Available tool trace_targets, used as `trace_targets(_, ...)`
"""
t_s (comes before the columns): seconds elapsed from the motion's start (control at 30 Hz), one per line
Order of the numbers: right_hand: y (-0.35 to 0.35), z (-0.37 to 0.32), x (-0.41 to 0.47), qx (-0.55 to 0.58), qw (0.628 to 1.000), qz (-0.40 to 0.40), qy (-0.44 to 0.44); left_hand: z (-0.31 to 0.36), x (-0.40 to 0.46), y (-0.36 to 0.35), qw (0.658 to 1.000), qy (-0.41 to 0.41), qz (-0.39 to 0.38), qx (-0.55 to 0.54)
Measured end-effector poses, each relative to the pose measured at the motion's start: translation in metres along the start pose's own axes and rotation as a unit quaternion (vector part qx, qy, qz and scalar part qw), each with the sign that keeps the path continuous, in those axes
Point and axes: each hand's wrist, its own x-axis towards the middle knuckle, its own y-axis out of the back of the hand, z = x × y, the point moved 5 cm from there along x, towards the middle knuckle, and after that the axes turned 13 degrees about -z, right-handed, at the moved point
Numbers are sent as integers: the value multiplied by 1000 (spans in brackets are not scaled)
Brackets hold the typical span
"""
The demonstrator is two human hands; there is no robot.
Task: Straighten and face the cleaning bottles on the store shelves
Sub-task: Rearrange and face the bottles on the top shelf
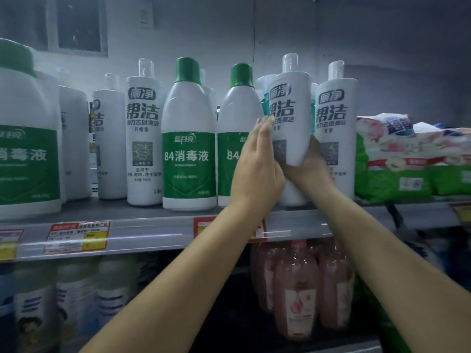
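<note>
Grey store shelving fills the view, its upper shelf [158,225] edged with a clear price rail carrying red and yellow price tags [77,236]. Along this shelf white cleaning bottles are lined up: a toilet cleaner bottle [144,138] with a clear cap at left, two green-capped 84 disinfectant bottles [188,138] beside it, and another toilet cleaner [335,128] at right, next to green detergent bags [407,159]. Between these, a raised toilet cleaner bottle [290,115] is held above the shelf, slightly tilted. Its base is gripped by the right hand [309,164], fingers curled round it. The left hand [257,164] is laid flat against its left side, fingers straight and together. Pink bottles [298,291] are seen on the lower shelf.
</note>
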Motion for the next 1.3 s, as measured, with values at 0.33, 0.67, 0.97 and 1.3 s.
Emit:
trace_targets(0.33,9,3,-6,70,994,77,39,-10,10,-21,996,43,-57,-46)
trace_targets(0.67,27,-76,-25,184,972,46,140,7,-2,30,995,-23,62,-76)
trace_targets(0.97,-59,-153,-41,366,897,-156,194,-22,-43,128,999,41,-15,27)
trace_targets(1.3,-175,-212,-18,340,897,-214,183,-104,-66,200,984,173,3,34)
